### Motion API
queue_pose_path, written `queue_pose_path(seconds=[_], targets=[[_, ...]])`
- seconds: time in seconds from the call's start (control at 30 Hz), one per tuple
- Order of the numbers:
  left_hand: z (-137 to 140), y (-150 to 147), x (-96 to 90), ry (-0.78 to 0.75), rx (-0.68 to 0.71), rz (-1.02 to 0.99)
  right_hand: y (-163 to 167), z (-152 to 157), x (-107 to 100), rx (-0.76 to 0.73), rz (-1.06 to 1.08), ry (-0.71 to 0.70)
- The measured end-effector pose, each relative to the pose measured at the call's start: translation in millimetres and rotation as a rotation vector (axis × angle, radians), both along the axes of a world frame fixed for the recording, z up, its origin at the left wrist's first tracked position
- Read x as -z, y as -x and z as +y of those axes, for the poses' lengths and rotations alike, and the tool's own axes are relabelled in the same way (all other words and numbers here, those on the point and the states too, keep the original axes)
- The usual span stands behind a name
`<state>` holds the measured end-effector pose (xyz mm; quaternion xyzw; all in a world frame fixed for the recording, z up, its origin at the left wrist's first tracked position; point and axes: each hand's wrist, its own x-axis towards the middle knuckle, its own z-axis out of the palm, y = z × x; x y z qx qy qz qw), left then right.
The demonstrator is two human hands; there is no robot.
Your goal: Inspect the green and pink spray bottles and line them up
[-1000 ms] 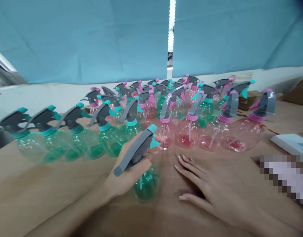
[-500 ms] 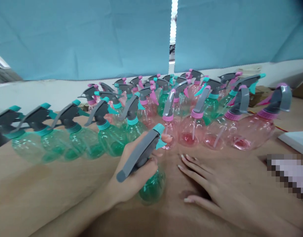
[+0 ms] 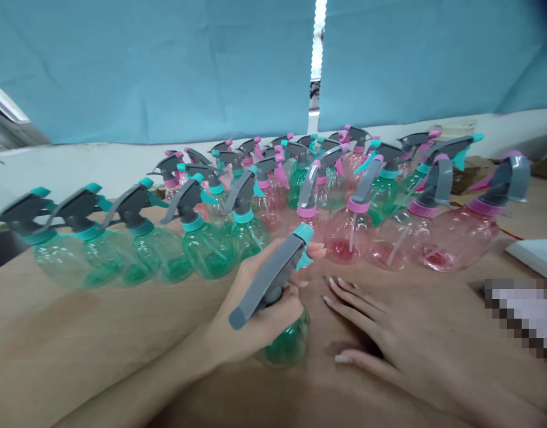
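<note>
head view. the left hand (image 3: 258,333) grips a green spray bottle (image 3: 286,345), its fingers wrapped around the neck, just beneath the grey spray head (image 3: 266,285); one finger reaches out past the turquoise nozzle (image 3: 305,233), which points far and to the right. the held bottle is at the near middle of the table (image 3: 135,351), in front of the other bottles; whether its base bears on the wood cannot be told. the right hand (image 3: 391,330) is to the right of the held bottle and apart from it, palm down over the table, fingers extended, thumb held away from them, grasping nothing.

to the left, five green bottles (image 3: 208,252) form a slanting row, each with a turquoise collar. to the right, four pink bottles (image 3: 348,241) with pink collars continue the line, the leftmost partly hidden by the left hand. on the far side, green and pink bottles stand mixed in a crowded group (image 3: 299,184). a white object (image 3: 536,255) lies at the right edge, above a pixelated patch. a blue cloth (image 3: 144,71) hangs across the background, over a low white wall (image 3: 99,169).
</note>
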<state>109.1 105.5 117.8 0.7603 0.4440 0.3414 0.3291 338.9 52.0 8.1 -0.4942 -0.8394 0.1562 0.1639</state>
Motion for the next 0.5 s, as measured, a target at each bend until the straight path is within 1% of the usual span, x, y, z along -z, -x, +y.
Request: queue_pose_path(seconds=[0.1, 0.23, 0.37, 0.5], targets=[[-0.1, -2.0, -1.5, 0.038, 0.074, -0.032, 0.6, 0.3, -3.6, -0.005, -0.019, 0.007], [-0.1, -4.1, -0.6, 0.012, 0.105, -0.070, 1.0, 1.2, -7.8, -0.001, -0.053, 0.024], [-0.3, -1.3, 1.4, -0.004, 0.113, -0.032, 0.6, 1.4, -9.8, 0.006, -0.069, 0.033], [-3.4, 2.2, -7.9, -0.003, 0.123, 0.033, -0.5, 1.0, -8.5, 0.002, -0.088, 0.018]])
